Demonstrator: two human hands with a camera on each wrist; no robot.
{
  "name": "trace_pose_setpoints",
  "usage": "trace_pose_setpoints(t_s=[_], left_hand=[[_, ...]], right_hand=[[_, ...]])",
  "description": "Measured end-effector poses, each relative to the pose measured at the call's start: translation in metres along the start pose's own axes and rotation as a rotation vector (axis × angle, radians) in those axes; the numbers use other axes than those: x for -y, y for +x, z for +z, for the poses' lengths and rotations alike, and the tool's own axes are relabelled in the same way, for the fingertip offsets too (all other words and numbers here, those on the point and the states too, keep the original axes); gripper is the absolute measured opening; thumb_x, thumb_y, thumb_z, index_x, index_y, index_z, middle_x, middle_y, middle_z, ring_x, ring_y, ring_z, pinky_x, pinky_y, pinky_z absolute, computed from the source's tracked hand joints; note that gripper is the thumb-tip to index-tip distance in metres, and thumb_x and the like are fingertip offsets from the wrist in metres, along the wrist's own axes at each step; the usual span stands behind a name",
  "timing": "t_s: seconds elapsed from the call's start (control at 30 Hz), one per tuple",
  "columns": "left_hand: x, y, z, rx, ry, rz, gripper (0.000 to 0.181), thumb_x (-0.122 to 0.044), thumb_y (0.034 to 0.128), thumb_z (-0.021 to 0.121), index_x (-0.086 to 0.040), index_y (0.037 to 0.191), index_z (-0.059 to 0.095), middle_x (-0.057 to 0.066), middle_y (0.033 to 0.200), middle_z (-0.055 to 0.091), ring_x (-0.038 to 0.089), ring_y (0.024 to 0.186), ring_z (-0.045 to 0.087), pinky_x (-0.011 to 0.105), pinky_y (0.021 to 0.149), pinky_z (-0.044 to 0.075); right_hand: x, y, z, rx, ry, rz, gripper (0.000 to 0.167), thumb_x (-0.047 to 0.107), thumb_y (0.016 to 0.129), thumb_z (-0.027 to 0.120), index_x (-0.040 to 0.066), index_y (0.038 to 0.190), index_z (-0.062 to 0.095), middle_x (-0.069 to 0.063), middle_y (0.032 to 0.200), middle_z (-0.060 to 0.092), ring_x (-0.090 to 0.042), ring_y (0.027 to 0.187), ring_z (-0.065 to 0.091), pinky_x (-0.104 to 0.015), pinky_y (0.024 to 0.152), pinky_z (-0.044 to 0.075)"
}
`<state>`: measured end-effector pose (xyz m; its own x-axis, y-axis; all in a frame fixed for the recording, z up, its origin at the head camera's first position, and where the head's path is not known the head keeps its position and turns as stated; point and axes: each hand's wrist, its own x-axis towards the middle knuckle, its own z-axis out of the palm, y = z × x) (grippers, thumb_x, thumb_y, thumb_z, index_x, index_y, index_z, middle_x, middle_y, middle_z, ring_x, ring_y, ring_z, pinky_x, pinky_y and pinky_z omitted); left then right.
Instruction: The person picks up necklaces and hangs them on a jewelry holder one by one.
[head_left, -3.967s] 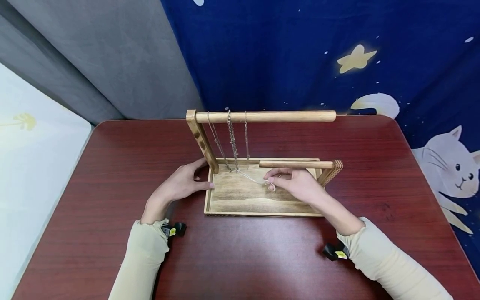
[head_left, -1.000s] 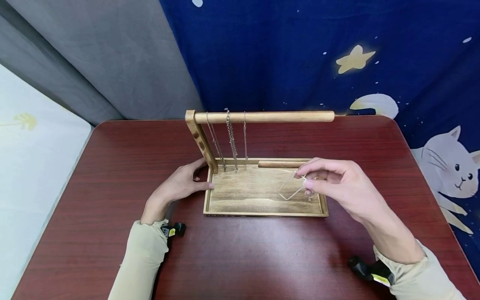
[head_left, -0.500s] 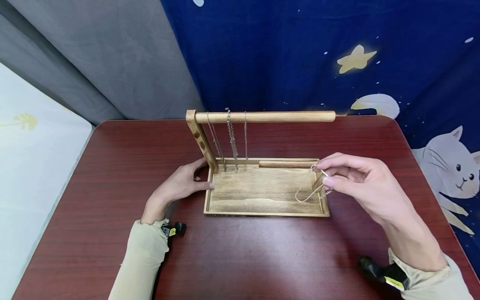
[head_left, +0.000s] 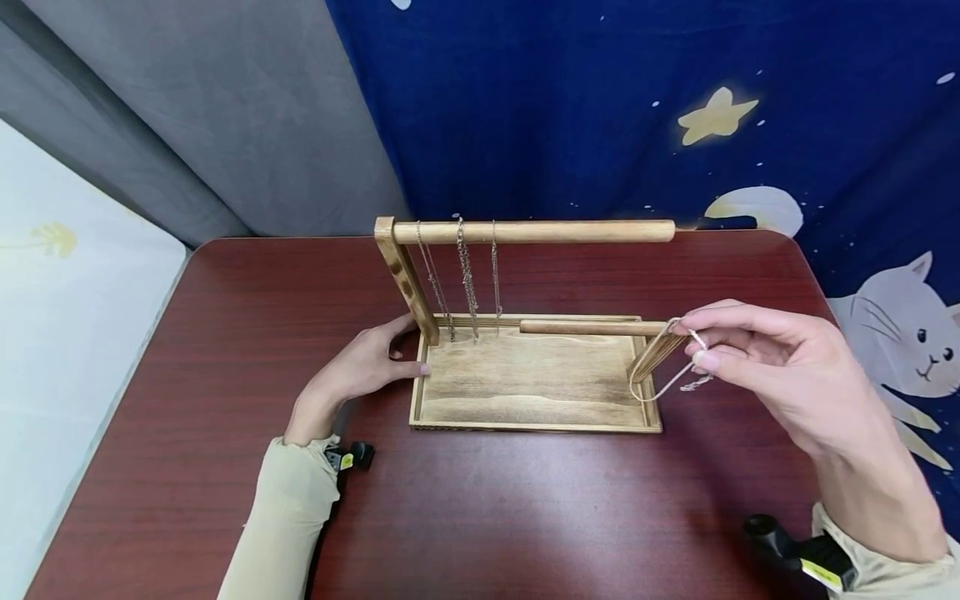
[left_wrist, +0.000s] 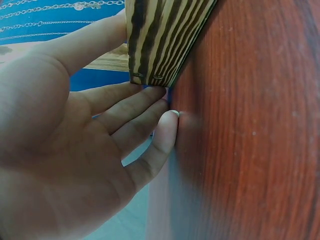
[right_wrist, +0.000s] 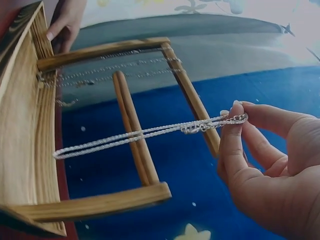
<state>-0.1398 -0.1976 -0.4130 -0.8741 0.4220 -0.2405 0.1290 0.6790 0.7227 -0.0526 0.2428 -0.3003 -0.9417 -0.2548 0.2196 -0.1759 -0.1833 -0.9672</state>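
At the right end of a wooden jewelry stand, my right hand (head_left: 780, 358) pinches a thin silver necklace (head_left: 660, 396) between thumb and fingertips. The necklace hangs as a long loop beside the short lower bar (head_left: 585, 327); in the right wrist view the chain (right_wrist: 120, 143) crosses in front of that bar. My left hand (head_left: 360, 367) rests against the left end of the tray (head_left: 525, 427), its thumb on the rim and its other fingers fairly straight near the upright (left_wrist: 165, 40). Several silver chains (head_left: 467, 275) hang from the tall upper bar (head_left: 585, 232), towards its left end.
The stand is on a dark red wooden table (head_left: 525, 517). Behind the table hang a grey curtain (head_left: 225, 108) and a blue curtain (head_left: 525, 108) with a star and cat print. A black camera (head_left: 795, 546) is strapped to the right wrist.
My right hand has carried the necklace from near the hanging chains rightwards, to the lower bar's right end, opening its loop out. The left hand has stayed at the tray's left end.
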Motion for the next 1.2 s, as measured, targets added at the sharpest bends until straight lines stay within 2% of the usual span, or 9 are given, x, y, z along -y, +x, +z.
trace_pose_setpoints(t_s=[0.2, 0.7, 0.87, 0.9, 1.03, 1.2], left_hand=[[0.0, 0.0, 0.0, -0.003, 0.007, 0.0, 0.087, -0.031, 0.0843, 0.081, -0.014, 0.156, 0.034, 0.013, 0.152, 0.042, 0.027, 0.117, 0.061, 0.048, 0.104, 0.042], [-0.001, 0.0, -0.001, -0.011, 0.014, -0.001, 0.087, -0.032, 0.084, 0.081, -0.012, 0.155, 0.035, 0.014, 0.15, 0.046, 0.029, 0.123, 0.057, 0.05, 0.105, 0.041], [0.0, 0.0, -0.001, -0.01, -0.003, -0.003, 0.087, -0.032, 0.0834, 0.082, -0.013, 0.155, 0.035, 0.013, 0.152, 0.043, 0.028, 0.121, 0.059, 0.049, 0.106, 0.04], [0.0, 0.0, -0.001, -0.01, -0.002, -0.005, 0.087, -0.032, 0.0834, 0.082, -0.013, 0.155, 0.035, 0.013, 0.151, 0.044, 0.028, 0.121, 0.059, 0.049, 0.106, 0.041], [0.0, -0.001, -0.001, -0.013, 0.008, -0.009, 0.087, -0.032, 0.0837, 0.082, -0.013, 0.155, 0.036, 0.013, 0.149, 0.046, 0.028, 0.118, 0.06, 0.049, 0.102, 0.044], [-0.001, 0.0, 0.0, -0.018, 0.036, -0.008, 0.084, -0.033, 0.084, 0.081, -0.015, 0.154, 0.038, 0.011, 0.145, 0.052, 0.028, 0.122, 0.055, 0.048, 0.098, 0.045]], right_hand=[[0.003, -0.004, -0.013, -0.018, 0.057, -0.064, 0.037, -0.037, 0.081, 0.046, -0.028, 0.116, 0.053, -0.026, 0.114, 0.065, -0.025, 0.098, 0.066, -0.025, 0.08, 0.055], [0.013, -0.004, -0.027, -0.116, 0.103, -0.081, 0.041, -0.038, 0.081, 0.043, -0.029, 0.12, 0.05, -0.026, 0.115, 0.067, -0.026, 0.095, 0.068, -0.027, 0.077, 0.057], [0.015, 0.001, -0.028, -0.171, 0.055, -0.091, 0.039, -0.037, 0.081, 0.046, -0.029, 0.119, 0.051, -0.022, 0.112, 0.069, -0.024, 0.097, 0.069, -0.025, 0.078, 0.056], [0.015, 0.002, -0.03, -0.164, 0.077, -0.098, 0.04, -0.038, 0.081, 0.045, -0.029, 0.119, 0.051, -0.024, 0.113, 0.068, -0.025, 0.098, 0.069, -0.026, 0.079, 0.056], [0.016, 0.006, -0.03, -0.175, 0.055, -0.099, 0.039, -0.037, 0.081, 0.046, -0.029, 0.12, 0.051, -0.024, 0.114, 0.068, -0.025, 0.099, 0.069, -0.025, 0.079, 0.056], [0.016, 0.009, -0.032, -0.162, 0.062, -0.085, 0.041, -0.036, 0.082, 0.046, -0.027, 0.121, 0.053, -0.023, 0.115, 0.068, -0.026, 0.102, 0.068, -0.025, 0.082, 0.055]])
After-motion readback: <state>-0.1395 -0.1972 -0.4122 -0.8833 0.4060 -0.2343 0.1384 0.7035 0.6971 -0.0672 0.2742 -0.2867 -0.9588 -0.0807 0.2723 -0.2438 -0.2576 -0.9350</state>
